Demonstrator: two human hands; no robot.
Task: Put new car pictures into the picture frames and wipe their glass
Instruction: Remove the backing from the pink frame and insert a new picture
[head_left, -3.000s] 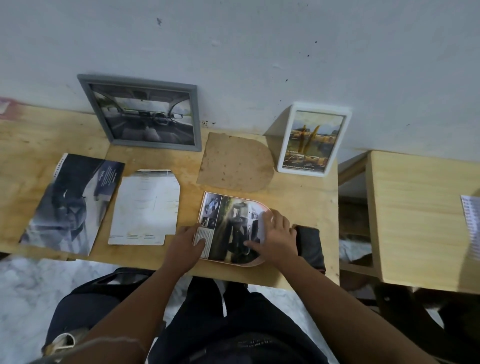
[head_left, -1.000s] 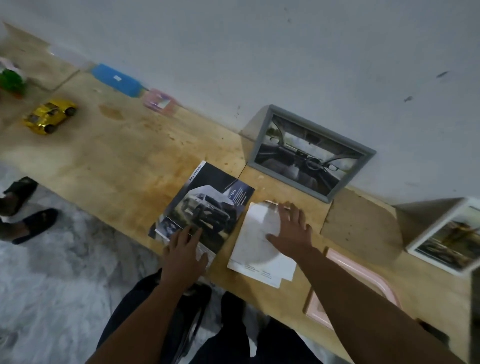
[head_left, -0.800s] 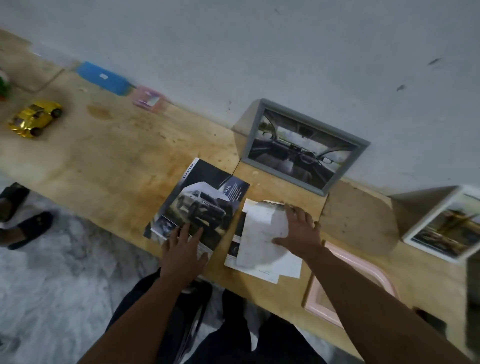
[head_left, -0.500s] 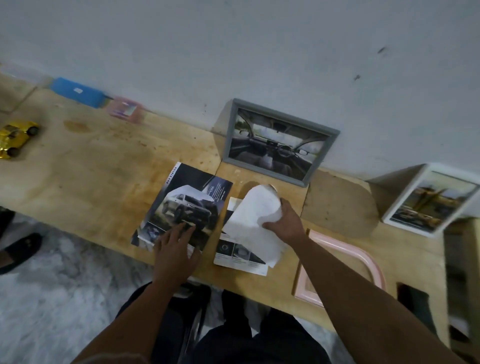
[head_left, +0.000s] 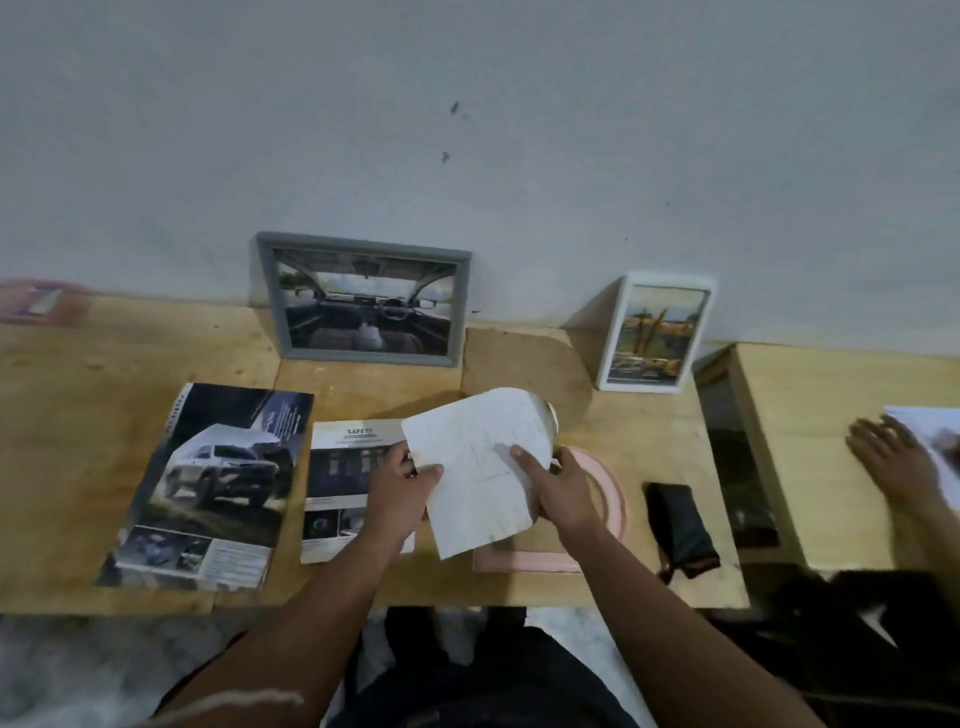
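Both hands, left hand (head_left: 397, 486) and right hand (head_left: 563, 488), grip white paper (head_left: 475, 467).

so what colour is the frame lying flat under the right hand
Pale pink, with a rounded top corner, lying on the wooden table. The head view shows it.

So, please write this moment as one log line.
left hand: holds white sheet | right hand: holds same sheet | sheet: lifted above pink frame | pink frame: flat on table

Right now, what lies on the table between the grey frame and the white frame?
In the head view, a brown backing board lies flat between the grey frame and the white frame.
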